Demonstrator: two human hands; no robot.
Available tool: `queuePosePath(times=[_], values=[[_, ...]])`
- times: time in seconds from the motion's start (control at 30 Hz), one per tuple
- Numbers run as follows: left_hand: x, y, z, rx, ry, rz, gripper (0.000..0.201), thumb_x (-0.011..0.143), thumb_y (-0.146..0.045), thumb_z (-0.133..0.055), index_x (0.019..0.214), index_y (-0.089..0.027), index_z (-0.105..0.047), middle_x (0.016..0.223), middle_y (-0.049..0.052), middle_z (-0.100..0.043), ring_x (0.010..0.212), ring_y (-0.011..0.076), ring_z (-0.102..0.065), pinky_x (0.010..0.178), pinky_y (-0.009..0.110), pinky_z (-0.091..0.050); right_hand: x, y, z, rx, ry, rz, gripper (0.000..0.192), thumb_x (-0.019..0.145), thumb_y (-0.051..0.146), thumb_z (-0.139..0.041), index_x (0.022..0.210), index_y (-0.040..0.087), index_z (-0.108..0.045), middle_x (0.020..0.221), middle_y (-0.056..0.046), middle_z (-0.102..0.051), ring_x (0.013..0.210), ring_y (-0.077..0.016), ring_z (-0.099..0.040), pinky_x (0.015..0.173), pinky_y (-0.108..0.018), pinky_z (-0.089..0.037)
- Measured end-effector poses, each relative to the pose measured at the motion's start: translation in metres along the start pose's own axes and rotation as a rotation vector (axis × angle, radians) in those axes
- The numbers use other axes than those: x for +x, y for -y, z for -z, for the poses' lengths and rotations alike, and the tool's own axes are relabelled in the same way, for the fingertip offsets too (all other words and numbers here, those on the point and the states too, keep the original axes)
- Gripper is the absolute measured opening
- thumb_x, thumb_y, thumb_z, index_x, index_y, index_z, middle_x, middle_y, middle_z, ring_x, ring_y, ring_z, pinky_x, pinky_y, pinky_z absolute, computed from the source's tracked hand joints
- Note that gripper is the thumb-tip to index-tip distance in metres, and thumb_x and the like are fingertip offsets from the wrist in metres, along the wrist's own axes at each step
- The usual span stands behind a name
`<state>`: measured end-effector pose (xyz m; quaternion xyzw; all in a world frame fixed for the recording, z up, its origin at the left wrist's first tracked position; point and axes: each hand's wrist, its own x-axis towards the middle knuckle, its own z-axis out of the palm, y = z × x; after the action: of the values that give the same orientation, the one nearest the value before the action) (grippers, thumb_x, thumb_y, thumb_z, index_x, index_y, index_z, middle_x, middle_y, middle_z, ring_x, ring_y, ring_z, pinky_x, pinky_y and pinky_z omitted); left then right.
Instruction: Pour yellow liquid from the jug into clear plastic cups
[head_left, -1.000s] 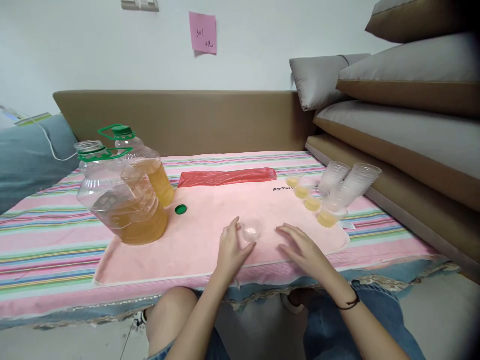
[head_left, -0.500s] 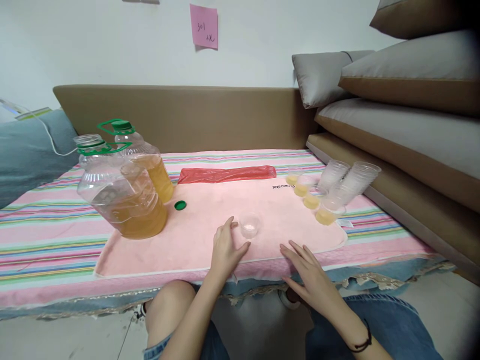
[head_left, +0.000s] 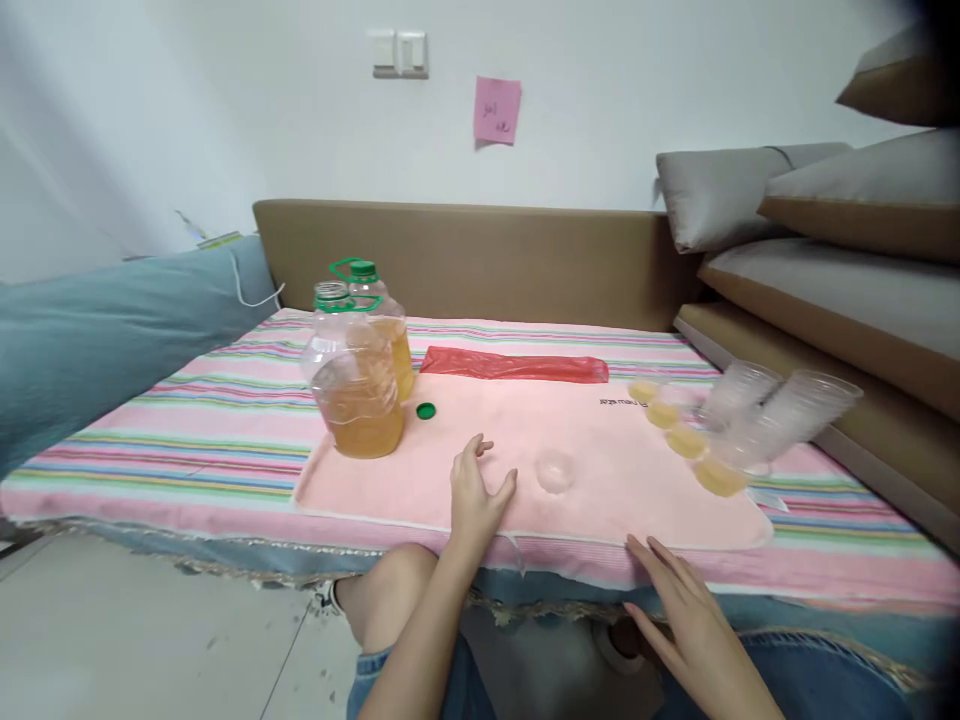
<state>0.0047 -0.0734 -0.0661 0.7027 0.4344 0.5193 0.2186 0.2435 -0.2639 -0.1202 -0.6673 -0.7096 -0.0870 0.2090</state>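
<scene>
On the pink towel (head_left: 600, 450): small clear plastic cup (head_left: 554, 471) just right of left hand (head_left: 477, 495).
Both hands open, holding nothing; right hand (head_left: 679, 610) sits at the table's near edge, bare towel around the cup.

We see a pink sticky note (head_left: 497, 110) on the wall with a few handwritten marks, too blurred to read. On the pink towel (head_left: 420, 480), near its far right corner, small dark print (head_left: 622, 403) lies upside down and illegible to us.

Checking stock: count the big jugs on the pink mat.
2. The front jug stands uncapped at the mat's left end, part full of amber liquid. The capped jug stands just behind it, partly hidden.
</scene>
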Motion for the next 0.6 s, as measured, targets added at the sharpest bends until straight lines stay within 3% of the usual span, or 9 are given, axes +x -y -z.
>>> queuePosePath(times=[0.13,0.33,0.43,0.6], values=[[0.001,0.003,0.010,-0.011,-0.116,0.024,0.051,0.080,-0.026,-0.063,0.126,-0.020,-0.042,0.120,0.011,-0.060,0.113,0.0249,-0.056,0.100,0.047,-0.044,-0.004,-0.003,-0.006,-0.009,0.011,0.035,0.059,0.094,0.033,-0.047,0.148,0.018,-0.030,0.143,-0.017,-0.054,0.135,-0.0333,-0.049,0.099,-0.048,-0.054],[0.001,-0.001,0.025,-0.018,-0.204,0.070,0.044,0.081,-0.024,-0.061,0.121,-0.020,-0.045,0.118,0.012,-0.060,0.113,0.0260,-0.056,0.098,0.047,-0.045,0.003,-0.006,0.003,0.066,-0.027,-0.011,0.053,0.092,0.045,-0.048,0.138,0.020,-0.041,0.127,-0.018,-0.066,0.108,-0.0328,-0.069,0.085,-0.045,-0.061],[-0.002,-0.004,0.034,-0.007,-0.193,0.065,0.043,0.081,-0.023,-0.061,0.121,-0.020,-0.045,0.118,0.012,-0.060,0.112,0.0259,-0.056,0.098,0.047,-0.046,0.029,0.021,0.016,0.240,-0.023,-0.058,0.045,0.091,0.047,-0.051,0.129,0.024,-0.046,0.118,-0.015,-0.070,0.103,-0.0302,-0.072,0.082,-0.042,-0.063],[-0.008,-0.001,0.066,0.044,-0.213,0.041,0.043,0.084,-0.021,-0.057,0.125,-0.019,-0.043,0.123,0.014,-0.056,0.119,0.0271,-0.052,0.103,0.049,-0.043,0.107,0.102,0.026,0.632,0.075,-0.024,0.043,0.091,0.040,-0.058,0.130,0.027,-0.045,0.120,-0.011,-0.069,0.114,-0.0263,-0.066,0.096,-0.044,-0.057]])
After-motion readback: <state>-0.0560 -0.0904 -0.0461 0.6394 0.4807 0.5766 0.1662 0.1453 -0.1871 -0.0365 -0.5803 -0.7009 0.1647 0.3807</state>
